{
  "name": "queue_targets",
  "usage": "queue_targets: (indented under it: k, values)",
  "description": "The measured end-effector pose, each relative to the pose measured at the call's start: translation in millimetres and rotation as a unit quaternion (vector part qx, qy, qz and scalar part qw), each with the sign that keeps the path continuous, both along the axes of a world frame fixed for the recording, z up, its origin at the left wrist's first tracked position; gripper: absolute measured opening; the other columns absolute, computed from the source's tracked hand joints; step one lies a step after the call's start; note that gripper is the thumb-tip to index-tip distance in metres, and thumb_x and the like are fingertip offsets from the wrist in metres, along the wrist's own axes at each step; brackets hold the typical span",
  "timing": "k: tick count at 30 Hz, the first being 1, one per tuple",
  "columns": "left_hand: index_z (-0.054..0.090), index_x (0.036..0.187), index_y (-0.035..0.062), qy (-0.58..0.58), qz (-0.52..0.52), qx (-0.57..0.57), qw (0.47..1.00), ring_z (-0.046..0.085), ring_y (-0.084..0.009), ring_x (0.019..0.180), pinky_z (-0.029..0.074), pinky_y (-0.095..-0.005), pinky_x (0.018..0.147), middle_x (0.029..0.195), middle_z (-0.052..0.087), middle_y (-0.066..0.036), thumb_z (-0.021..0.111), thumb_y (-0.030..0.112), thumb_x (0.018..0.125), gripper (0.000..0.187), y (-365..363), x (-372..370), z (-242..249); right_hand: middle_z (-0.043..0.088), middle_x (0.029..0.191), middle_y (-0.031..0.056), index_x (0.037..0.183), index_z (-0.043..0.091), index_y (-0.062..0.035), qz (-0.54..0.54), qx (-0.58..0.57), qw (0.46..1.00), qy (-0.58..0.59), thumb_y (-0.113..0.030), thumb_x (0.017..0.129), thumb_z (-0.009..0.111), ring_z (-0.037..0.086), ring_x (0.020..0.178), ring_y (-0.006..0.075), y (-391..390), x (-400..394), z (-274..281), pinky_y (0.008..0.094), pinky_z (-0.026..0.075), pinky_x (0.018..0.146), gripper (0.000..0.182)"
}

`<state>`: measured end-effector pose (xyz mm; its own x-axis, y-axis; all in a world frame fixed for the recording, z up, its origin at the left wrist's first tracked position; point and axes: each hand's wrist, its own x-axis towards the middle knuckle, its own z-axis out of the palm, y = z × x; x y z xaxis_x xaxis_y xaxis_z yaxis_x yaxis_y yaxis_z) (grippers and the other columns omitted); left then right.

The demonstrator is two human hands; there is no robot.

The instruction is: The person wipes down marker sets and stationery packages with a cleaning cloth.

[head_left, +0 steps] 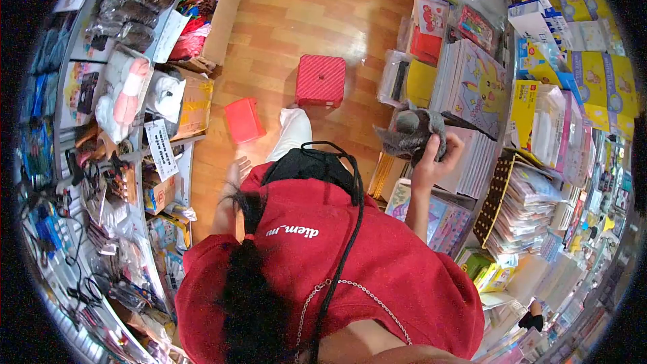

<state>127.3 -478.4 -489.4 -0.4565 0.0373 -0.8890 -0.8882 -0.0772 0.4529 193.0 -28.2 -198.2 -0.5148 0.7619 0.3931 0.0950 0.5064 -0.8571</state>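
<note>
A crumpled grey cloth (410, 131) is in my right hand (439, 162), with the fingers wrapped round its right side. The cloth is raised beside the right shelf, near the stacked books (475, 91). My left hand (236, 174) hangs low on the left, fingers apart and with nothing in it, below a red plastic container (244, 120) on the floor. Ahead of my legs stands a red stool (321, 80) with a striped top.
Packed shelves line both sides of the wooden floor (303, 0). On the left are a cardboard box (232, 23) of colourful pipe cleaners and an orange-taped box (195, 104). Notebooks (438, 219) and plastic-wrapped packs (526, 209) fill the right shelf.
</note>
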Motion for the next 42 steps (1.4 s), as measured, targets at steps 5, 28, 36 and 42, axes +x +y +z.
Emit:
queue_targets:
  k: [5,28,36,42]
  values:
    - [0.059,0.107,0.0094,0.054,-0.105,-0.063,0.991,0.058,-0.0193,0.086,0.045,-0.0333,0.077,0.099,0.062,-0.008,0.046,0.025,0.084,0.031,47,-79,-37,0.047,0.088,0.0046,0.091,0.049,-0.0008,-0.038,-0.049,0.992,-0.11,-0.011,0.083,0.057,0.044,0.085,0.0151,9,-21,-41,0.0278,0.035,0.081,0.016]
    - [0.045,0.112,-0.0055,0.23,-0.417,-0.302,0.826,0.052,-0.0317,0.102,0.041,-0.0385,0.089,0.11,0.05,-0.025,0.074,0.054,0.058,0.086,307,-341,-408,0.058,0.075,0.0083,0.101,0.055,-0.005,-0.051,-0.498,0.617,-0.607,-0.028,0.085,0.056,0.055,0.066,0.0176,-116,-50,-248,0.0315,0.046,0.061,0.028]
    - [0.051,0.109,-0.001,0.247,-0.324,-0.124,0.905,0.057,-0.0285,0.095,0.044,-0.0365,0.086,0.105,0.059,-0.017,0.079,0.037,0.062,0.067,331,-329,-367,0.054,0.102,0.019,0.128,0.032,-0.0052,-0.104,-0.45,0.658,-0.595,-0.028,0.088,0.053,0.055,0.093,0.0307,-116,-27,-286,0.0372,0.043,0.08,0.05]
    - [0.051,0.11,-0.0015,0.229,-0.503,-0.06,0.831,0.06,-0.0366,0.091,0.047,-0.0434,0.079,0.102,0.059,-0.025,0.076,0.048,0.06,0.074,389,-315,-238,0.042,0.127,0.0222,0.139,0.012,-0.0006,-0.053,-0.312,0.73,-0.606,-0.034,0.078,0.065,0.046,0.113,0.0307,-10,-86,-370,0.0369,0.037,0.094,0.088]
